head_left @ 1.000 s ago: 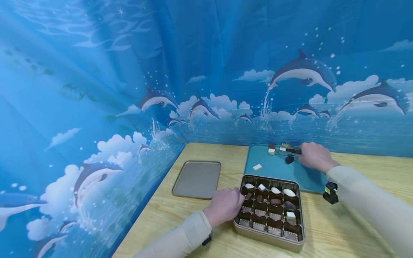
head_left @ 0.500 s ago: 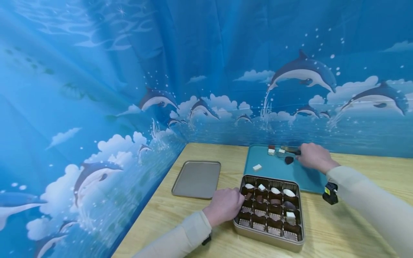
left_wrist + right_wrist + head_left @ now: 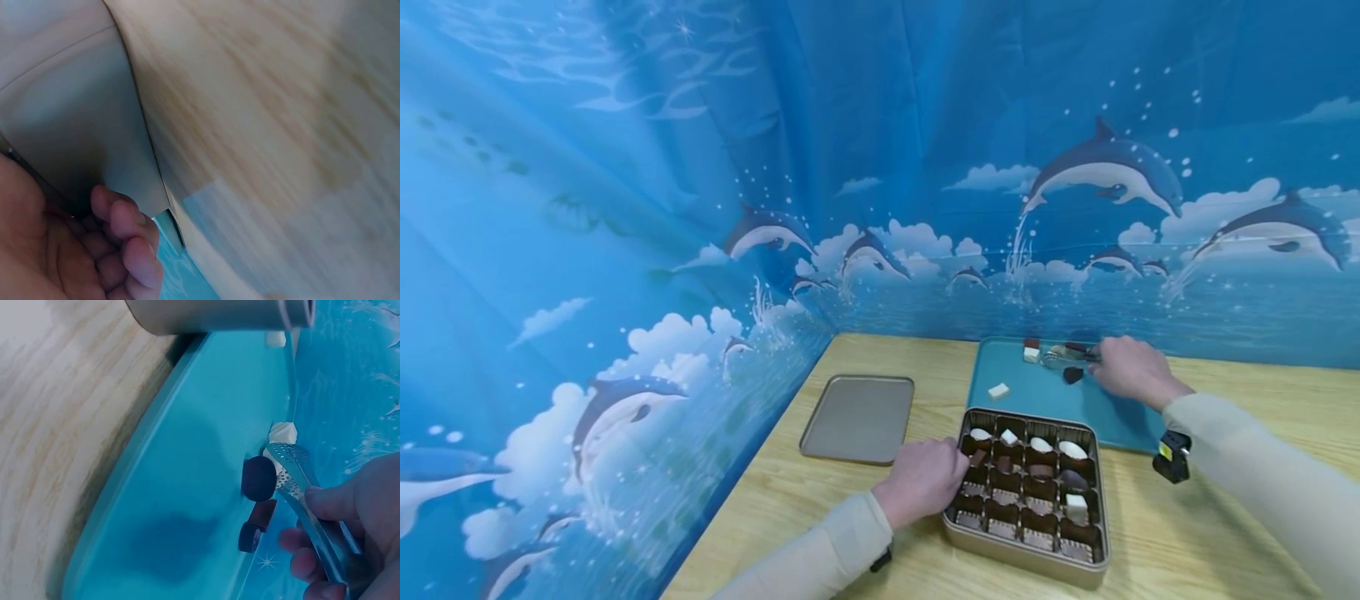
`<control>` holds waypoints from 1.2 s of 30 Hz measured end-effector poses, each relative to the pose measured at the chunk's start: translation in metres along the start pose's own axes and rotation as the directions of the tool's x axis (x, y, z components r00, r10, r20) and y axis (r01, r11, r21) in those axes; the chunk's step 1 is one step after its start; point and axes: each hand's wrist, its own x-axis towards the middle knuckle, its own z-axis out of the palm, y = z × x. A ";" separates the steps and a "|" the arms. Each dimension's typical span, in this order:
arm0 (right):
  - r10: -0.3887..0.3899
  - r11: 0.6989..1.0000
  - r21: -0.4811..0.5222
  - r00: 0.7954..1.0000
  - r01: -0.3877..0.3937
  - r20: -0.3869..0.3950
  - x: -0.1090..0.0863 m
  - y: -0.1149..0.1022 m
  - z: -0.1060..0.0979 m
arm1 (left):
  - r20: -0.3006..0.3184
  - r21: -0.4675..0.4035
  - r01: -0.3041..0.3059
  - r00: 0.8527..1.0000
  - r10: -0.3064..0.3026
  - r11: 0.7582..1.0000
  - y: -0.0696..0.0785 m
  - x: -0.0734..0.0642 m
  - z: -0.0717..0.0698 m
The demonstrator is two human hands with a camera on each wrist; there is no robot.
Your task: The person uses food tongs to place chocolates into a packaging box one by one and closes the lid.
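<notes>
My right hand [image 3: 1131, 367] grips metal tongs [image 3: 315, 528] with perforated ends over the far part of the teal tray [image 3: 1037, 396]. The ends of the tongs are around a white chocolate [image 3: 272, 456], partly hidden by the metal. Another white chocolate [image 3: 283, 432] sits just past the tips, and a round dark chocolate [image 3: 259, 478] lies beside them. My left hand [image 3: 921, 475] holds the left rim of a tin box [image 3: 1022, 560], fingers curled by its side wall in the left wrist view. Chocolates fill the two back rows of the box's divided insert; a white square [image 3: 1076, 504] sits in the third.
A flat metal lid [image 3: 857, 417] lies on the wooden table left of the box. One white piece [image 3: 998, 390] lies alone on the tray's left part. Brown [image 3: 262, 514] and dark [image 3: 249, 538] pieces lie near the tongs. A dolphin-print curtain [image 3: 880, 167] hangs behind the table.
The tongs have shifted slightly at the tray's back, their perforated ends now covering most of the white chocolate that showed earlier. My left hand and the box have stayed put.
</notes>
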 end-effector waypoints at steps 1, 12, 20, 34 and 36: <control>-0.005 1.000 0.002 1.000 0.005 -0.005 -0.002 0.000 0.000 | -0.001 0.000 0.002 1.000 -0.002 1.000 0.000 0.000 0.001; -0.096 0.994 0.042 0.995 0.097 -0.037 -0.052 -0.016 -0.026 | 0.034 -0.047 0.025 0.999 -0.024 0.999 -0.001 -0.001 0.001; -0.183 0.981 0.057 0.981 0.187 -0.065 -0.111 -0.030 -0.042 | 0.010 -0.027 0.006 1.000 -0.005 1.000 -0.001 0.001 0.000; -0.241 0.964 0.114 0.970 0.240 -0.005 -0.176 -0.052 -0.026 | 0.012 0.001 -0.016 1.000 0.016 1.000 -0.003 0.001 -0.003; -0.243 0.964 0.111 0.970 0.241 0.002 -0.179 -0.052 -0.021 | 0.017 -0.025 -0.004 1.000 0.005 1.000 -0.002 0.001 -0.003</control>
